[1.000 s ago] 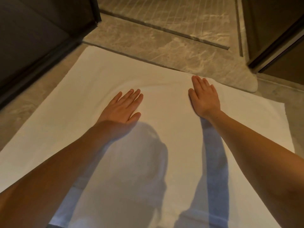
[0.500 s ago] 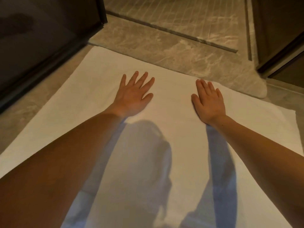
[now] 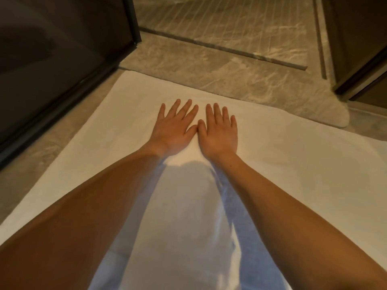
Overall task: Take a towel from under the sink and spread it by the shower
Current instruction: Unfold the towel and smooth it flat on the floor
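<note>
A large white towel [image 3: 293,164] lies flat on the marble floor, its far edge along the raised shower threshold [image 3: 209,68]. My left hand [image 3: 173,126] and my right hand [image 3: 218,130] rest palm down on the towel near its far edge, side by side, thumbs almost touching, fingers spread. Neither hand grips anything. My forearms and their shadows cover the towel's near middle.
A dark glass shower panel with a black frame [image 3: 62,70] stands on the left. Beyond the threshold lies the grooved shower floor [image 3: 230,24] with a long drain slot [image 3: 230,49]. A dark door or cabinet [image 3: 360,49] stands at the right. Bare floor [image 3: 41,147] runs beside the towel's left edge.
Both hands slid inward across the towel from well apart until they lie next to each other at its centre. The view shifted closer to the shower.
</note>
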